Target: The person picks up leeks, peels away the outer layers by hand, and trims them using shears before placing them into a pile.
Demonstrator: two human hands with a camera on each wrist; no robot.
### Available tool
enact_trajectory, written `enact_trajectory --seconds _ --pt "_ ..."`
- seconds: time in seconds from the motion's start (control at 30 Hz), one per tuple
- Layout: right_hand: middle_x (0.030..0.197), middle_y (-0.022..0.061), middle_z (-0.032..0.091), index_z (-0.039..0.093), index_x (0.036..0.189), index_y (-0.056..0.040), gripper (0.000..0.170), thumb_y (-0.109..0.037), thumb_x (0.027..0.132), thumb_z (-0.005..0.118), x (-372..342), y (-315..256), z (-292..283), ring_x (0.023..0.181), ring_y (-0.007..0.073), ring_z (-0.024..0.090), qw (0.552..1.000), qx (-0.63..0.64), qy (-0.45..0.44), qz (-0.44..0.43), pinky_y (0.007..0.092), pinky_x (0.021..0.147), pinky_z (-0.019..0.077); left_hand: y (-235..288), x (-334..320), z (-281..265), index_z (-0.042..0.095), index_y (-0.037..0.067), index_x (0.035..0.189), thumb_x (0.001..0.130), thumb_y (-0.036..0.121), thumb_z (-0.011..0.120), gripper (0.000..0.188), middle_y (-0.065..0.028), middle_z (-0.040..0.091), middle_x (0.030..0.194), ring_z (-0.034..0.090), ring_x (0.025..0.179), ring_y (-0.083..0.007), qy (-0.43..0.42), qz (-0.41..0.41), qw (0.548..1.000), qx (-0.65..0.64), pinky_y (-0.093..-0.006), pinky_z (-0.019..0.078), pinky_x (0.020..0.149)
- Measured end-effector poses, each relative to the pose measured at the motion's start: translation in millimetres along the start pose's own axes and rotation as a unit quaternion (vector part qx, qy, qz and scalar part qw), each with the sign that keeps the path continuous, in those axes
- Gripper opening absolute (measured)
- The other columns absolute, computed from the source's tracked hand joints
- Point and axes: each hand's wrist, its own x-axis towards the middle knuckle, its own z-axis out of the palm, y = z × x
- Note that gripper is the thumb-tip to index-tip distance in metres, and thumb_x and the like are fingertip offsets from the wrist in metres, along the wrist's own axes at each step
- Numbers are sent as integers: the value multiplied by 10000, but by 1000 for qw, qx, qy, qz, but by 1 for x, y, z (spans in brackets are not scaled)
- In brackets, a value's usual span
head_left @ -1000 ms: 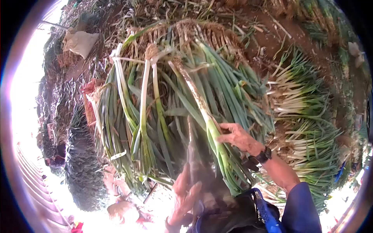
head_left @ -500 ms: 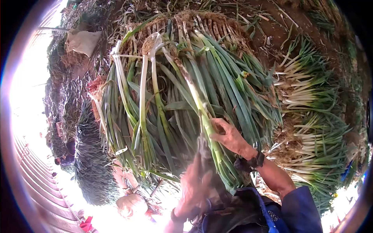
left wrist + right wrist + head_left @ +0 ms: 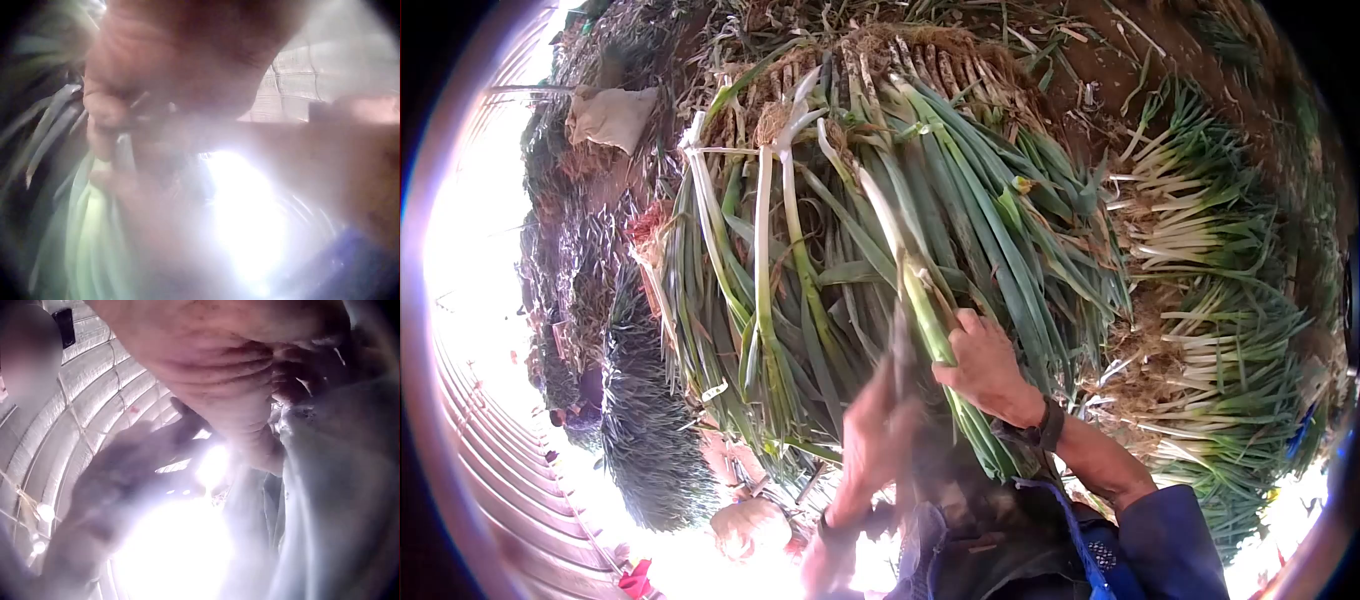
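Leek [image 3: 924,313] slants over the near middle of the heap [image 3: 972,212], its pale end toward the heap's roots. From the head view I see the right hand [image 3: 990,372] with its grip curled round the green part. My left hand [image 3: 876,428], blurred, grips a slim tool [image 3: 902,340] beside the leek; I cannot tell whether they touch. Pale leeks [image 3: 764,250] lie on the heap's left part, bunched leeks [image 3: 1190,240] right of it.
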Motion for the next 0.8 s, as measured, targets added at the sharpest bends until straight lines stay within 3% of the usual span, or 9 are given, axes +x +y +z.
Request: enact_trajectory --seconds 0.07,0.2,0.37,0.47,0.5,0.63,0.67,0.73,0.8 --pt "1349 216 532 689 991 52 418 -262 749 823 1 -1 7 1280 396 524 980 -100 142 -95 505 1084 409 -4 -44 4 415 -42 1552 935 218 625 702 -187 672 1159 646 981 -212 -26 -4 1000 12 -354 545 865" --pt "1474 226 460 691 984 75 434 -259 747 834 5 -5 6 1381 453 425 985 -116 111 -69 565 1154 309 -27 -92 15 376 -8 1568 920 302 659 772 -281 663 1115 685 1037 -396 -48 -25 998 16 -455 526 913" --pt "1461 218 467 693 949 69 414 -275 757 821 4 -2 9 1412 438 385 976 -149 130 -87 557 1154 301 -23 -91 14 355 4 1579 926 317 647 780 -279 660 1111 675 1017 -407 -84 -75 994 0 -470 525 895" --pt "1449 212 475 684 910 57 401 -288 751 811 -4 -1 4 1424 422 370 977 -138 126 -99 551 1132 309 -26 -66 7 357 14 1582 934 316 634 767 -283 660 1110 677 1011 -410 -42 9 999 18 -473 528 883" --pt "1443 210 480 677 889 52 396 -294 744 807 -7 -2 0 1427 412 366 980 -123 119 -100 548 1120 313 -23 -50 5 380 -14 1566 936 296 629 745 -258 671 1115 680 977 -339 -28 22 999 34 -427 540 857" --pt "1260 181 544 617 966 18 357 -233 776 784 -20 -12 -21 1254 388 511 990 -86 80 -83 516 971 441 -19 23 -4 442 -40 1518 955 325 620 694 -221 655 999 656 846 -256 24 117 991 58 -384 536 765" --pt "1181 167 563 593 1017 12 368 -225 808 781 -17 -6 -17 1073 394 603 984 -58 118 -121 494 858 510 -13 39 -9 442 -40 1518 955 325 620 694 -221 655 999 656 846 -256 24 121 991 57 -384 536 765" --pt "1170 165 573 592 1017 16 375 -237 814 780 -19 -6 -19 1021 398 621 992 -52 85 -78 486 834 524 -2 70 -21 473 43 1494 943 279 628 619 -247 686 1027 707 935 -383 1 79 994 76 -482 544 832" --pt "1089 159 588 594 1003 13 381 -279 832 770 -18 -3 -17 947 407 638 997 -32 62 -33 477 801 537 0 102 -29 549 12 1379 951 310 612 526 -258 678 953 698 859 -400 22 87 992 88 -489 522 797"
